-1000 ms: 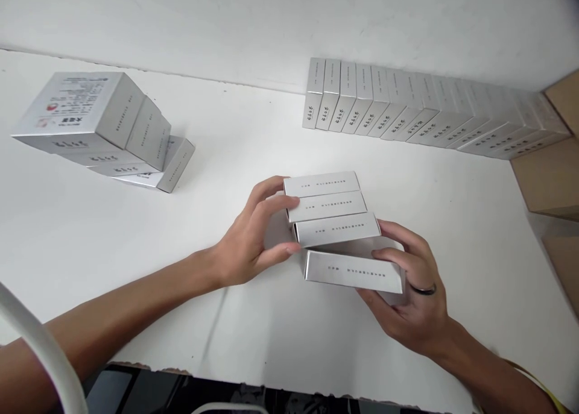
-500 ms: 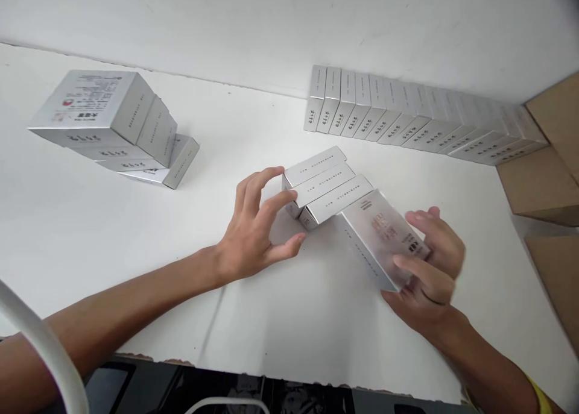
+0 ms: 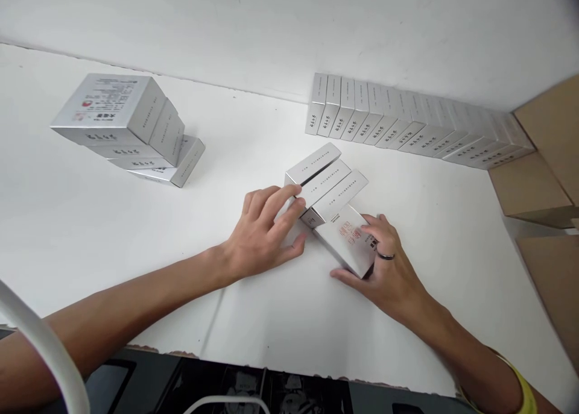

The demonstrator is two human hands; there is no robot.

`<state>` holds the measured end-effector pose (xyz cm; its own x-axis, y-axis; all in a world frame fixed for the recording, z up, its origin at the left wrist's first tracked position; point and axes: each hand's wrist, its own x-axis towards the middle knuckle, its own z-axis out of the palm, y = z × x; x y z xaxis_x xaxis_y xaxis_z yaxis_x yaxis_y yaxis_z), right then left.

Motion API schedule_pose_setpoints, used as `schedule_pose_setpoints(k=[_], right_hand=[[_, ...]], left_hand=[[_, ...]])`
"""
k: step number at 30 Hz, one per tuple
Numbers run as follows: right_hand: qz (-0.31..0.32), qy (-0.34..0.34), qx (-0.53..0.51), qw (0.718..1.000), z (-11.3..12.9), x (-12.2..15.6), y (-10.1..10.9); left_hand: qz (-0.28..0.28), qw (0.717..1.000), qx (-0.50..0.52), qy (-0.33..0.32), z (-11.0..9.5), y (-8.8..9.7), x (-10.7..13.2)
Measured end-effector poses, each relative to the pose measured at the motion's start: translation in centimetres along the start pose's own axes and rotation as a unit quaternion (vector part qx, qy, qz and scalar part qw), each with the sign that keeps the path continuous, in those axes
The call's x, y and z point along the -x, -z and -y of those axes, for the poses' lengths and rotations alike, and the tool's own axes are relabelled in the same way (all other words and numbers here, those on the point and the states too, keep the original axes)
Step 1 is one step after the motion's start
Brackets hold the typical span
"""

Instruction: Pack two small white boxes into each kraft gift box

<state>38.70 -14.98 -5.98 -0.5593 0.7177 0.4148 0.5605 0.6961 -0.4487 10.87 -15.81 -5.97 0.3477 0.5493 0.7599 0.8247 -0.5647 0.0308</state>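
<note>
Three silver boxes (image 3: 326, 182) stand on edge side by side in the middle of the white table (image 3: 90, 221). My left hand (image 3: 265, 233) presses its fingers against their left ends. A fourth silver box (image 3: 347, 238) with red lettering lies flat against the row's near side. My right hand (image 3: 386, 269), wearing a dark ring, grips that flat box from its right end and near edge.
A long row of the same silver boxes (image 3: 407, 128) stands along the back wall. A leaning stack of silver boxes (image 3: 131, 128) sits at the far left. Brown cardboard cartons (image 3: 543, 161) fill the right edge. A white curved tube (image 3: 40, 341) crosses the lower left corner.
The small group of boxes has been turned to a slant. My right hand turned the fourth box from standing on edge to lying flat and set it down against the other three.
</note>
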Motion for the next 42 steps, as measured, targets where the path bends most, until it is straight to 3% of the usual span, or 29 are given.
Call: schedule_pose_setpoints(k=[5,10,14,16,32,34,39,42], right_hand=[[-0.016,0.039,0.037,0.998,0.2,-0.4,1.1],[-0.100,0.106,0.036,0.989,-1.0,-1.0,1.3],[-0.188,0.168,0.065,0.966,-2.3,-1.6,0.4],[-0.202,0.186,0.075,0.959,-2.7,-1.8,0.1],[-0.221,0.132,0.099,0.961,-1.4,-2.5,-0.7],[-0.227,0.131,0.085,0.961,-1.4,-2.5,-0.8],[-0.228,0.114,0.063,0.965,-1.6,-2.5,-0.9],[-0.225,0.108,0.051,0.967,-1.9,-2.5,-0.9]], left_hand=[[-0.020,0.998,0.024,-0.062,-0.2,0.1,-0.1],[0.027,0.994,0.108,-0.020,-0.3,-0.1,0.0],[0.060,0.986,0.157,-0.023,-0.3,-0.1,-0.4],[0.063,0.983,0.171,-0.030,-0.2,0.0,-0.5],[0.054,0.976,0.212,-0.003,0.8,-0.7,-0.2],[0.038,0.982,0.187,-0.011,0.5,-0.8,-0.4],[-0.034,0.999,0.013,-0.024,0.1,-0.8,-1.6],[-0.015,0.999,0.022,0.020,0.6,-0.9,-2.1]])
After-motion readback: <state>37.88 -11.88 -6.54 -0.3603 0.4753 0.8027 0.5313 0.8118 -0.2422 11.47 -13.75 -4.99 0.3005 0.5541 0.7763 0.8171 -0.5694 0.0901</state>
